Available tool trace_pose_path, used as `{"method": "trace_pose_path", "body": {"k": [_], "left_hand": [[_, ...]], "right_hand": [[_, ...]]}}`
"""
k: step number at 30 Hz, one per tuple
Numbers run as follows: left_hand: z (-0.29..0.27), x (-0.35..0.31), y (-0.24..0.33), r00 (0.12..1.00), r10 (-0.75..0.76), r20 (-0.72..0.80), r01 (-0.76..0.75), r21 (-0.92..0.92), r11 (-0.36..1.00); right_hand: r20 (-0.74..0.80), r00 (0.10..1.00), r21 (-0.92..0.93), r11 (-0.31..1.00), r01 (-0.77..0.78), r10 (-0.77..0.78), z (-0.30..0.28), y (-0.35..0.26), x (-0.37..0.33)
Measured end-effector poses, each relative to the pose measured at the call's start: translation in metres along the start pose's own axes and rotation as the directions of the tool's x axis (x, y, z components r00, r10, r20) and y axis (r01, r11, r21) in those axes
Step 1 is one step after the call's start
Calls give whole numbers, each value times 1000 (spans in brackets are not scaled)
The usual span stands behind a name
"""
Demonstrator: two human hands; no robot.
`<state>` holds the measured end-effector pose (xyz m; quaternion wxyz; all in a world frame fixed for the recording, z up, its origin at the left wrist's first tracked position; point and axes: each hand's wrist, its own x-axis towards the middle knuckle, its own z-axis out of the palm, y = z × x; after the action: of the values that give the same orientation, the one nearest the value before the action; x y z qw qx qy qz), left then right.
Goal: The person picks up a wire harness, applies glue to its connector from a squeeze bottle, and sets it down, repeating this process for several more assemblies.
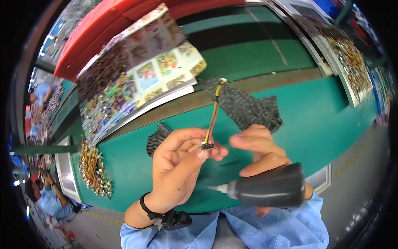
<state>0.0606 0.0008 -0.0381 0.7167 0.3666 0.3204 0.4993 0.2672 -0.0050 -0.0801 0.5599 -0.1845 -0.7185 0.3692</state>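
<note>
My left hand (176,164) pinches a small wire harness (214,114) by its lower end, between thumb and fingers. Yellow, red and dark wires rise from a small pale plug with black stuff on it (207,145). Across my right hand (263,151) lies a dark squeeze bottle (269,186), its pale pointed nozzle facing left toward my left hand but apart from the plug. The right index finger sticks out above the bottle, close to the plug; the other fingers are partly hidden behind the bottle.
A crumpled dark grey cloth (253,108) lies beyond my hands on the green table (137,182); a smaller grey cloth (157,139) is beside my left hand. Wire bundles (95,170) hang at the left, near a picture-printed sheet (166,68). A wire-filled tray (346,54) stands far right.
</note>
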Motion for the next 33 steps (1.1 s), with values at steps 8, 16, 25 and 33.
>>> {"method": "trace_pose_path", "body": {"k": [8, 16, 25, 33], "left_hand": [[-85, 6, 100, 979, 202, 15, -182, 504, 844], [-188, 88, 243, 828, 434, 355, -315, 935, -164], [-330, 232, 247, 864, 371, 341, -293, 939, -182], [-386, 255, 212, 894, 426, 137, -121, 991, -63]], "right_hand": [[-251, 959, 154, 983, -97, 134, 16, 22, -19], [-258, 940, 140, 971, -194, 225, 27, 36, -14], [-298, 915, 47, 962, -270, 272, 26, 52, -15], [-309, 896, 28, 944, -328, 320, 27, 58, -10]]}}
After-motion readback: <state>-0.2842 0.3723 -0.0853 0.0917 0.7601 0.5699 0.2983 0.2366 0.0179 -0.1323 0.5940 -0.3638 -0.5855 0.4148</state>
